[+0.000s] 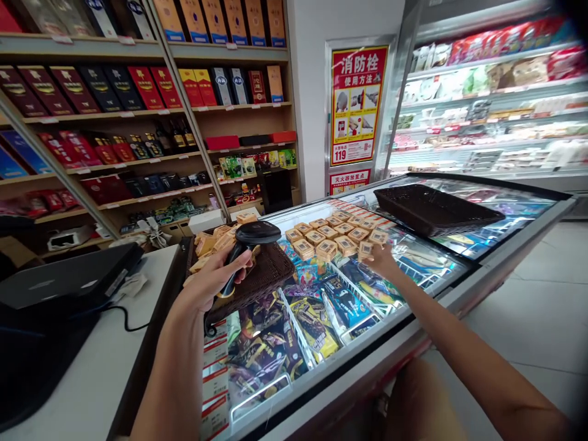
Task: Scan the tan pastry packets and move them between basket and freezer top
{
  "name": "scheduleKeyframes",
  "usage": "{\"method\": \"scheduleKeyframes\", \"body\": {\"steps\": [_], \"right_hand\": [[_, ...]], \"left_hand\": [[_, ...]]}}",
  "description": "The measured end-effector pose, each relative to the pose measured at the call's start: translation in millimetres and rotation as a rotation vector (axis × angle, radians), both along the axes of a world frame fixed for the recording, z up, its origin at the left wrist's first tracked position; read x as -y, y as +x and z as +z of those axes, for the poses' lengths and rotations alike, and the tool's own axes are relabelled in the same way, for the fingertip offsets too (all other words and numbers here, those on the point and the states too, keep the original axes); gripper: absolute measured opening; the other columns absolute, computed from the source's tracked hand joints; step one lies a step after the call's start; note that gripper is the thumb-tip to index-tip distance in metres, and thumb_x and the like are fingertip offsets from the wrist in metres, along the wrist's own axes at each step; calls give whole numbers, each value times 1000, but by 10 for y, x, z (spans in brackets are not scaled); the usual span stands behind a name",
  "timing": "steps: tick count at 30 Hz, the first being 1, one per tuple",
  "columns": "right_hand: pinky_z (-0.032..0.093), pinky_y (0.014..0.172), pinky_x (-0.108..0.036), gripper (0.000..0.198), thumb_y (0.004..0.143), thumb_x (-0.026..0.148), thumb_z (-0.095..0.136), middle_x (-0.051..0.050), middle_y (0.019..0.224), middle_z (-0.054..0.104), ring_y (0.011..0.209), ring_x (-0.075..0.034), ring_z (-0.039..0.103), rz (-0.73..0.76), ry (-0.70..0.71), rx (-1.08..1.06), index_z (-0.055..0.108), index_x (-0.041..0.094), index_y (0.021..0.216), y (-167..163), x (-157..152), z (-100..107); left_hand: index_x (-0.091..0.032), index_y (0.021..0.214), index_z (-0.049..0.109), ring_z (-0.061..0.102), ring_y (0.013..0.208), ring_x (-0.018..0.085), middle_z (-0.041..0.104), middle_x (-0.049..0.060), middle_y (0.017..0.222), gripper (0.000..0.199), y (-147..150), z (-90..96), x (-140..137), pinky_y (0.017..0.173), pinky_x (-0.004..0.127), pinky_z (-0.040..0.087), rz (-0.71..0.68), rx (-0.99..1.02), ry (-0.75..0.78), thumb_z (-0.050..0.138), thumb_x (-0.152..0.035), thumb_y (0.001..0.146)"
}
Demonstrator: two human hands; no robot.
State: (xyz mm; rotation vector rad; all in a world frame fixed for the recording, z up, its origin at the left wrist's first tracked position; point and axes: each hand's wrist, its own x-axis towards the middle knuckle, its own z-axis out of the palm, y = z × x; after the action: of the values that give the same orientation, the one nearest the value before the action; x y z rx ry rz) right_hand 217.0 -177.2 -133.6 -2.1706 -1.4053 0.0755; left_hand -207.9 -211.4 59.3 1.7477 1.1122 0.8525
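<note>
My left hand [220,269] is wrapped round the handle of a black handheld barcode scanner [258,232], its head above a brown woven basket [275,269]. Inside that basket, tan packets [215,240] are heaped at the far left side. On the freezer's glass top, several small tan square packets [328,231] with dark printed squares lie in rows. At the near right corner of these rows, my right hand [384,262] has its fingers closed on one packet [366,250]; the fingertips are partly hidden.
A second dark woven basket [432,208] rests farther right on the chest freezer [509,260]. Bagged frozen goods [312,324] show through the glass. To the left is a white counter [105,349] with a black machine [68,275]. Shelves of boxes [114,86] stand behind.
</note>
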Motion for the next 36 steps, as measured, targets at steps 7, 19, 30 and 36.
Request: {"method": "scheduleKeyframes", "body": {"steps": [7,19,30,36], "right_hand": [[29,108,-65,45,83,22,59,-24,144,40,135,-46,32,250,354,184,54,15,127,-868,-264,281],[47,92,-41,46,85,37,67,-19,126,61,116,-33,59,731,20,-133,52,16,123,-3117,-924,735],[49,89,-39,36,84,28,60,-6,108,65,101,-25,62,763,309,-507,52,26,119,-2495,-739,657],[53,81,-34,50,73,53,74,-2,106,65,93,-21,64,767,384,-904,49,27,108,-2207,-406,624]], "left_hand": [[-18,80,56,48,56,9,55,-2,72,51,-218,87,33,49,21,36,181,171,15,78,-62,67],[-18,86,56,48,54,8,54,-3,67,46,-354,92,65,48,20,33,207,231,15,75,-59,75],[-19,81,56,48,55,10,54,-3,68,45,-252,110,92,52,23,35,162,197,29,72,-60,76],[-18,85,58,49,57,11,56,-1,73,50,-155,67,76,54,24,37,144,150,5,74,-63,72]]}}
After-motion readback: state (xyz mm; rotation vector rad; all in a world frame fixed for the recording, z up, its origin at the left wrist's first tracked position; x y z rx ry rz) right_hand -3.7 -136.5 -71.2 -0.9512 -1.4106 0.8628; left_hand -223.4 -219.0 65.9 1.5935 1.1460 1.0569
